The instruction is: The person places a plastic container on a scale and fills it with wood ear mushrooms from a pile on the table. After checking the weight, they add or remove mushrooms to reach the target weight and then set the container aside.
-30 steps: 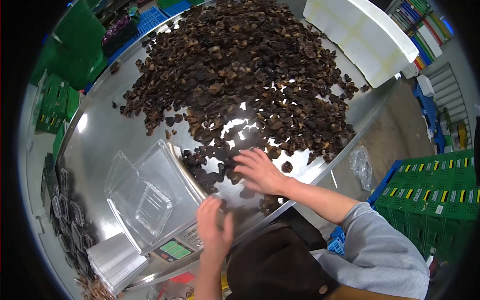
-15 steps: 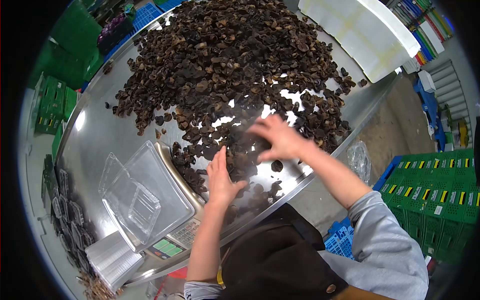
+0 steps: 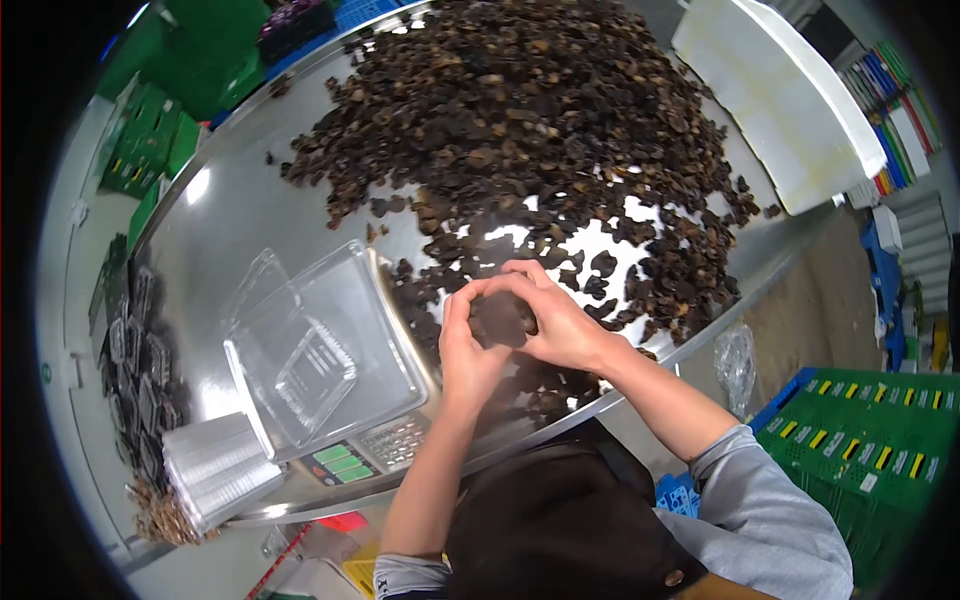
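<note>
My left hand (image 3: 470,350) and my right hand (image 3: 560,325) meet near the table's front edge, curled together around a clump of dark mushroom pieces (image 3: 500,318). Their fingertips and thumbs nearly touch, forming a ring. Beyond them a large heap of dark brown mushroom pieces (image 3: 520,110) covers the metal table (image 3: 240,215). To the left of my hands an open clear plastic container (image 3: 318,365) rests on the plate of a scale (image 3: 395,440).
A stack of clear containers (image 3: 220,470) stands at the front left, with filled packs (image 3: 140,370) behind it. A white foam box (image 3: 775,100) sits at the back right. Green crates (image 3: 860,430) stand at the right, below table level.
My hands have come together from apart and now cup pieces between them. The view has shifted, so the table and heap appear further right.
</note>
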